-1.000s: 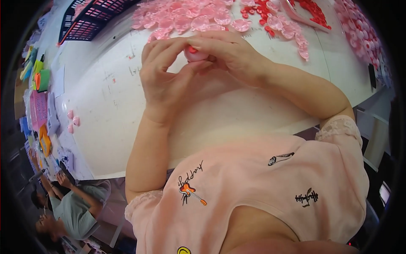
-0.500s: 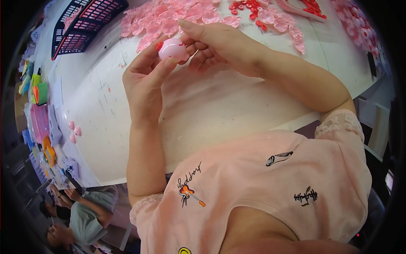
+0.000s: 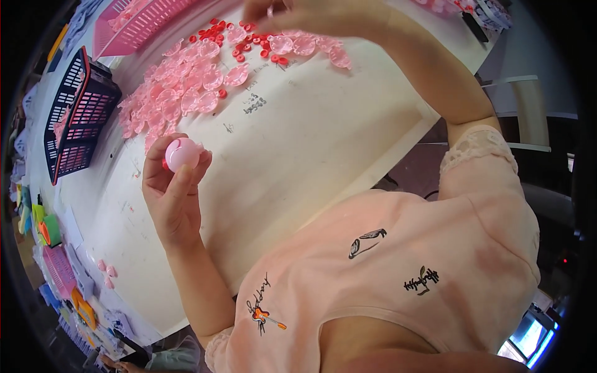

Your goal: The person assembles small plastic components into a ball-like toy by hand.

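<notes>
My left hand (image 3: 174, 193) grips a glossy pink rounded plastic toy part (image 3: 181, 153) between thumb and fingers. A bit of red shows at the part's left side, and a paler pink piece sticks out at its right. Up at the top edge my right hand (image 3: 292, 15) reaches over the far side of the table, above small red rings (image 3: 264, 46). Its fingers are partly smeared by motion, so what they hold, if anything, cannot be made out. A spread pile of translucent pink plastic pieces (image 3: 180, 87) lies just beyond my left hand.
A dark blue basket (image 3: 81, 118) with pink pieces stands at the left, a pink basket (image 3: 124, 37) behind it. Several small pink pieces (image 3: 107, 272) lie on the white table (image 3: 280, 143) at lower left. Tape rolls (image 3: 48, 230) and a pink tray (image 3: 59, 270) line the left edge.
My right hand has left the pink toy part and moved to the far red rings. My left hand keeps hold of the part. The view has turned, shifting the table.
</notes>
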`<state>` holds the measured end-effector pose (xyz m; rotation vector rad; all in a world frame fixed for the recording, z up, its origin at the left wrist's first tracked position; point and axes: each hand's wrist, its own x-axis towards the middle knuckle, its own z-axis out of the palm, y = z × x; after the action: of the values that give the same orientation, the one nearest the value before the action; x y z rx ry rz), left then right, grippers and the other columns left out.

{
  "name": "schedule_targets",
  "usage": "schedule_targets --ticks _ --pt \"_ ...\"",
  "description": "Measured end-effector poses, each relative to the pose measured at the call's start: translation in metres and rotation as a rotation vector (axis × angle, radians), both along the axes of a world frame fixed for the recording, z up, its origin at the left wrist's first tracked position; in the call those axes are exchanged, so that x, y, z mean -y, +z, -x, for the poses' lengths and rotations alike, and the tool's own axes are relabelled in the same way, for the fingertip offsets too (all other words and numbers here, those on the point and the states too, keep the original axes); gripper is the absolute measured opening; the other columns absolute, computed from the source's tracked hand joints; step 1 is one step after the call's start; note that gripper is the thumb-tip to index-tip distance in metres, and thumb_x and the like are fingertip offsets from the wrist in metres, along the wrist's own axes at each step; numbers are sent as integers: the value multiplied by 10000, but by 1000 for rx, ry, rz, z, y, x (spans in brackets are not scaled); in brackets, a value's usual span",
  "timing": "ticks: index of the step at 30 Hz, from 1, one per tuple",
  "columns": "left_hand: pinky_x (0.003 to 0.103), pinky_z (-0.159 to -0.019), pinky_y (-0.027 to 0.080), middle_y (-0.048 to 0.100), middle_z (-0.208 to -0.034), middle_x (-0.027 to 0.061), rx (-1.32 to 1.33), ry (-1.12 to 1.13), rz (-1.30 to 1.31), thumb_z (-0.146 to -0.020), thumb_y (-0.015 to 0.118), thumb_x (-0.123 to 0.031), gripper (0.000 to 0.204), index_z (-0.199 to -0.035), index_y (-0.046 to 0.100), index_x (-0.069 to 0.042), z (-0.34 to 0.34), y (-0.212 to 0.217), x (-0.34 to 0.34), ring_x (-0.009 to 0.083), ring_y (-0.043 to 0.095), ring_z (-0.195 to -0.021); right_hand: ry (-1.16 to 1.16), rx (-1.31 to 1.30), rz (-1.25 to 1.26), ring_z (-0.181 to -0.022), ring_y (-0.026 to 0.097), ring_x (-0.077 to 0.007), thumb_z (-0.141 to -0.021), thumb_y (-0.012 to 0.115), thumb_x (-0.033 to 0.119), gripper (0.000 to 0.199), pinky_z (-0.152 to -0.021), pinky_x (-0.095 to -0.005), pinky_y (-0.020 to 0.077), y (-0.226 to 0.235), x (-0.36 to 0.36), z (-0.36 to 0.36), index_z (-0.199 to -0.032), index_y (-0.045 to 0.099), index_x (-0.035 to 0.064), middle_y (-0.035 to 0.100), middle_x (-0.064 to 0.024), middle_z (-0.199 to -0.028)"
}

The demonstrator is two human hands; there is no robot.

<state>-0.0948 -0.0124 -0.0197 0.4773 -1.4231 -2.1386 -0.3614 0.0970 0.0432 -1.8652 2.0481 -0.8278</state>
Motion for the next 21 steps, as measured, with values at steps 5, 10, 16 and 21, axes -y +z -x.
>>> schedule_targets --ticks 5,10,16,21 --pt "381 -870 480 524 -1090 129 -59 -36 -86 -792 599 -67 406 -1162 443 -7 -1 -6 9 212 593 -907 -109 -215 -182 -822 590 -296 -744 592 120 156 -709 -367 458 5 -28 -12 -861 616 20 606 -147 -859" --pt "408 -885 467 534 -1080 141 -183 -61 -153 -819 600 -132 472 -1223 398 3 -3 -13 10 215 599 -903 -249 -280 67 -807 592 -295 -733 601 139 159 -704 -358 461 -10 -34 33 -850 625 35 609 -143 -860" --pt "416 -882 474 527 -1101 161 -111 -25 -108 -802 623 -127 465 -1201 418 -5 -9 -19 14 232 602 -902 -516 -241 63 -767 606 -271 -731 590 126 139 -701 -347 472 14 -34 78 -821 641 34 629 -148 -789" --pt "390 -872 485 502 -1138 178 -67 -58 -116 -794 616 -91 413 -1160 441 -12 -4 -17 13 248 601 -913 -291 -275 -74 -784 604 -220 -751 606 175 210 -706 -314 473 -19 -27 104 -895 632 24 632 -117 -850"
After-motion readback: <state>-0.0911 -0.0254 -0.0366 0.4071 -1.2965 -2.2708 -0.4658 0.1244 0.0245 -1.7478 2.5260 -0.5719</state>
